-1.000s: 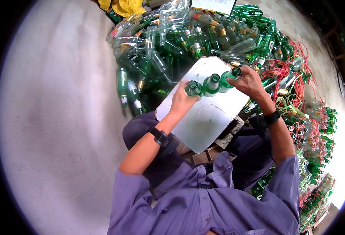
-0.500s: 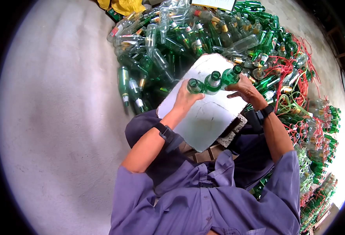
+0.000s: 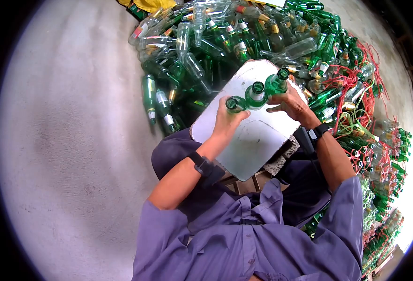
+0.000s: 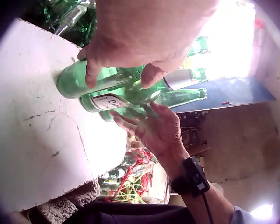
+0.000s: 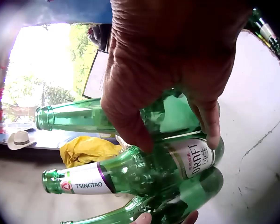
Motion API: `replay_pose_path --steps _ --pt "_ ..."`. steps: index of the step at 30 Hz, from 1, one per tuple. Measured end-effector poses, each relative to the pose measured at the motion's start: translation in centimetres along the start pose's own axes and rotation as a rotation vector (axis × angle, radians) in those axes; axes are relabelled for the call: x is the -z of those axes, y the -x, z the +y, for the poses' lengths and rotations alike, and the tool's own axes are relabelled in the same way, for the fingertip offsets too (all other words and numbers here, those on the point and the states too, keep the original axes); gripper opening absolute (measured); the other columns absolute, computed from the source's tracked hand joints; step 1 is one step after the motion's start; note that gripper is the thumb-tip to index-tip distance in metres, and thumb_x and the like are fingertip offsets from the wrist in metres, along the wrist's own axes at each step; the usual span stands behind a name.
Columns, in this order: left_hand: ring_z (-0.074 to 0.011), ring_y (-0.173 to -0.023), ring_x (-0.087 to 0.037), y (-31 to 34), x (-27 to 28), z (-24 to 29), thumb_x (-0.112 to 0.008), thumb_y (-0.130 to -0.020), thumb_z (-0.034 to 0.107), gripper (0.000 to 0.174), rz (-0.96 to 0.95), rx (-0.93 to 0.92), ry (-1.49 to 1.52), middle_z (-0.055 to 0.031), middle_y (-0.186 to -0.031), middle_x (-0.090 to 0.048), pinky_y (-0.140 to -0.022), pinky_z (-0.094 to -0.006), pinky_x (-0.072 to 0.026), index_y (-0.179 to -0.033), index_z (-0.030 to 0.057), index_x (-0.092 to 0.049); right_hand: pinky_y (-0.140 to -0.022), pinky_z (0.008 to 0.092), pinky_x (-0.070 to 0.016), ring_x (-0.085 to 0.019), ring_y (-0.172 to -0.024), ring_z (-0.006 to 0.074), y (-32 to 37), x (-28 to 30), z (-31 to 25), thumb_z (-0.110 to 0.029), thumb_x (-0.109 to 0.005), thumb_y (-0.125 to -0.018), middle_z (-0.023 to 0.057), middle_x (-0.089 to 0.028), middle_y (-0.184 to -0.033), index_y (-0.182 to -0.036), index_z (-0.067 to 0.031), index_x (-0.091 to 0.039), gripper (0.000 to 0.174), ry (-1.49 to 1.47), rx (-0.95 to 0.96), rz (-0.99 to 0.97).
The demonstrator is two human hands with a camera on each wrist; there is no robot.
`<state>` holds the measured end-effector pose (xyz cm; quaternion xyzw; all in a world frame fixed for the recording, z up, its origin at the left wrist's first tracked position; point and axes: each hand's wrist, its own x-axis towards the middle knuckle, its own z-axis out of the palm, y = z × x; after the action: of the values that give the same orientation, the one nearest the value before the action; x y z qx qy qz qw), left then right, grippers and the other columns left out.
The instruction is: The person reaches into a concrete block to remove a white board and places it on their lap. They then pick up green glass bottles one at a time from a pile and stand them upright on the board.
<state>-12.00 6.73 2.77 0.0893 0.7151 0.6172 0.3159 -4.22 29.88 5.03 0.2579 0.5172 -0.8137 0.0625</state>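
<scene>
Three green beer bottles stand upright in a slanting row on a white board (image 3: 241,154) in front of the person. In the head view, the left hand (image 3: 226,125) grips the left bottle (image 3: 235,104) round its body. At the other end, the right hand (image 3: 296,107) holds the right bottle (image 3: 276,84), its thumb and fingers spread along the body. Between them is the middle bottle (image 3: 255,97), whose white neck label (image 5: 91,178) reads TSINGTAO in the right wrist view. There the right fingertips overlap the middle bottle's side.
A big heap of loose green and clear bottles (image 3: 206,47) lies behind the board. Red string (image 3: 365,84) tangles over its right side, and tied bundles of bottles (image 3: 384,145) stand farther right. Rough blocks (image 3: 281,159) support the board. Grey floor (image 3: 75,140) stretches left.
The right bottle has shifted away from the person, and the right hand has moved from near its neck lower down its body. The left hand keeps its grip.
</scene>
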Motion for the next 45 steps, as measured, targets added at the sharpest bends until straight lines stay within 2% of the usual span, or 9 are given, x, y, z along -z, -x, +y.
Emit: replay_pose_path --steps 3,5,15,22,29,37,40,43,45 --pt "-0.0158 -0.086 -0.057 0.4 0.1 1.1 -0.079 -0.071 0.008 0.056 0.004 0.072 0.070 -0.0068 -0.095 -0.058 -0.079 -0.0295 -0.0482 -0.116 -0.0018 -0.046 -0.076 0.0469 -0.0606 -0.063 -0.093 0.0226 -0.7 -0.4 -0.1 -0.012 -0.071 -0.068 0.0108 -0.057 -0.110 -0.140 -0.0047 -0.035 0.081 0.014 0.020 -0.015" --pt "-0.0157 -0.087 -0.056 0.4 0.2 1.4 -0.078 -0.071 0.008 0.056 0.002 0.119 0.101 -0.0069 -0.095 -0.058 -0.079 -0.0293 -0.0480 -0.116 -0.0018 -0.046 -0.081 0.0503 -0.0593 -0.064 -0.095 0.0279 -1.4 -0.2 -0.2 -0.007 -0.065 -0.074 0.0124 -0.057 -0.115 -0.144 -0.0109 -0.029 0.079 0.024 0.040 -0.078" --pt "-0.0171 -0.095 -0.056 1.1 -0.2 0.4 -0.077 -0.074 0.008 0.060 0.092 0.047 0.042 -0.0086 -0.103 -0.057 -0.085 -0.0301 -0.0472 -0.122 -0.0025 -0.042 -0.081 0.0484 -0.0590 -0.062 -0.093 0.0242 -3.0 0.4 0.0 -0.009 -0.064 -0.074 0.0112 -0.057 -0.112 -0.141 -0.0095 -0.034 0.074 0.054 0.016 -0.144" --pt "-0.0165 -0.094 -0.056 1.4 0.0 0.7 -0.077 -0.075 0.007 0.059 0.085 0.066 0.082 -0.0080 -0.103 -0.058 -0.084 -0.0297 -0.0472 -0.122 -0.0017 -0.042 -0.081 0.0472 -0.0590 -0.061 -0.093 0.0200 -3.1 -0.5 -0.3 -0.010 -0.063 -0.074 0.0084 -0.056 -0.110 -0.145 -0.0103 -0.030 0.078 0.084 0.031 -0.171" --pt "-0.0172 -0.093 -0.057 1.4 0.0 0.6 -0.076 -0.074 0.007 0.058 0.093 0.045 0.003 -0.0079 -0.101 -0.058 -0.084 -0.0302 -0.0472 -0.119 -0.0012 -0.042 -0.083 0.0504 -0.0581 -0.061 -0.093 0.0220 -3.0 -0.4 -0.4 -0.007 -0.061 -0.075 0.0085 -0.056 -0.108 -0.145 -0.0120 -0.029 0.078 0.079 -0.026 -0.173" --pt "-0.0234 -0.098 -0.057 1.5 0.3 -0.3 -0.077 -0.070 0.014 0.065 0.088 0.012 -0.069 -0.0133 -0.105 -0.058 -0.087 -0.0354 -0.0468 -0.121 -0.0027 -0.040 -0.083 0.0461 -0.0593 -0.063 -0.101 0.0241 -2.5 -0.3 -0.8 -0.012 -0.065 -0.075 0.0115 -0.058 -0.118 -0.140 -0.0073 -0.037 0.070 0.186 0.008 -0.207" --pt "-0.0259 -0.100 -0.057 1.9 0.1 0.2 -0.077 -0.069 0.015 0.069 0.125 -0.012 -0.062 -0.0155 -0.107 -0.057 -0.090 -0.0365 -0.0462 -0.123 -0.0038 -0.038 -0.082 0.0409 -0.0606 -0.064 -0.102 0.0245 -3.0 -0.3 -0.2 -0.003 -0.065 -0.074 0.0122 -0.057 -0.125 -0.142 -0.0060 -0.035 0.074 0.290 0.000 -0.128" --pt "-0.0277 -0.104 -0.056 2.2 0.5 0.0 -0.077 -0.069 0.016 0.073 0.126 -0.090 -0.074 -0.0175 -0.110 -0.056 -0.093 -0.0372 -0.0449 -0.126 -0.0044 -0.036 -0.082 0.0385 -0.0603 -0.064 -0.099 0.0226 -3.5 0.0 0.9 -0.001 -0.065 -0.073 0.0093 -0.058 -0.119 -0.135 -0.0055 -0.040 0.067 0.308 0.011 -0.119" --pt "-0.0283 -0.107 -0.054 2.4 0.3 -0.1 -0.077 -0.070 0.016 0.075 0.123 -0.008 -0.047 -0.0181 -0.113 -0.054 -0.095 -0.0378 -0.0439 -0.128 -0.0038 -0.034 -0.085 0.0374 -0.0581 -0.063 -0.095 0.0211 -3.6 0.0 1.1 -0.003 -0.065 -0.073 0.0083 -0.058 -0.116 -0.129 -0.0047 -0.044 0.060 0.322 0.022 -0.141"
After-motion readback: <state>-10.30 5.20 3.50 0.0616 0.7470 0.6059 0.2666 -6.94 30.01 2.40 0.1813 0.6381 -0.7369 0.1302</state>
